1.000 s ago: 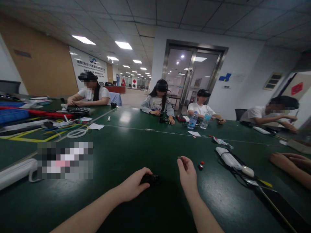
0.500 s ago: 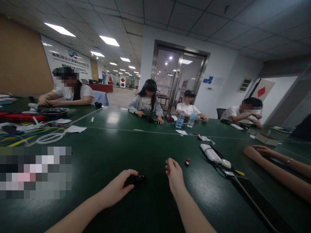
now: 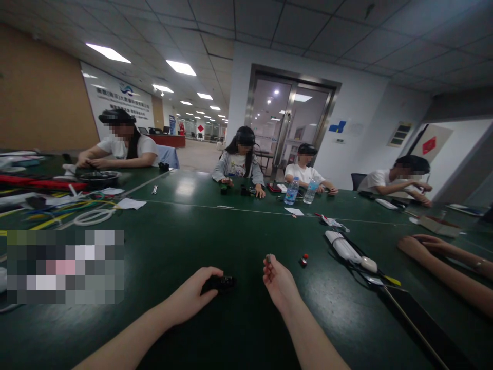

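Note:
My left hand (image 3: 195, 294) is closed around a small black block-like device (image 3: 226, 281), whose right end sticks out past the fingers, low over the dark green table (image 3: 165, 252). To its right, my right hand (image 3: 283, 285) is raised with the fingers curled in. Between its thumb and fingertips it pinches a tiny greyish piece (image 3: 269, 258), too small to name. A small red and orange object (image 3: 304, 260) lies on the table just right of that hand.
A white power strip (image 3: 342, 246) with cables and a dark flat panel (image 3: 427, 318) lie to the right, near another person's forearms (image 3: 450, 262). Two water bottles (image 3: 291, 191) stand farther back. Coloured wires (image 3: 92, 217) spread at left. Several people sit across the table.
The view has swung slightly left. My right hand has turned a little, and the tiny piece at its fingertips shows more clearly. My left hand keeps its hold on the black device.

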Tool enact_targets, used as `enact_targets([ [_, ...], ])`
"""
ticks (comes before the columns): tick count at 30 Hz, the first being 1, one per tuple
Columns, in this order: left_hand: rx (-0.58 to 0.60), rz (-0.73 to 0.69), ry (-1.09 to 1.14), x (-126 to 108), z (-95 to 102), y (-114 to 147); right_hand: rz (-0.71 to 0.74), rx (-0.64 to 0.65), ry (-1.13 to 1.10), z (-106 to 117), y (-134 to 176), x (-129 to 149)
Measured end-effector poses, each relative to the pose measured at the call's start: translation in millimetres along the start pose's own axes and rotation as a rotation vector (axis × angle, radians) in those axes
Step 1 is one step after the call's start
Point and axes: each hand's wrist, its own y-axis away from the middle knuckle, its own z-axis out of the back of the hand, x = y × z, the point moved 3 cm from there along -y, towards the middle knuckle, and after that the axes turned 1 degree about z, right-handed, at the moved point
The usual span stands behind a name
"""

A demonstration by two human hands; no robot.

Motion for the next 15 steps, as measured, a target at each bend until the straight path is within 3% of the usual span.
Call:
enact_targets([
  [7, 0.051, 0.030, 0.046, -18.2, 6.2, 5.9, -0.020, -0.032, 0.027, 5.4, -4.2, -1.2],
  [15, 0.041, 0.020, 0.037, -18.8, 5.9, 6.1, 0.045, -0.034, 0.111, 5.2, -3.9, 0.6],
])
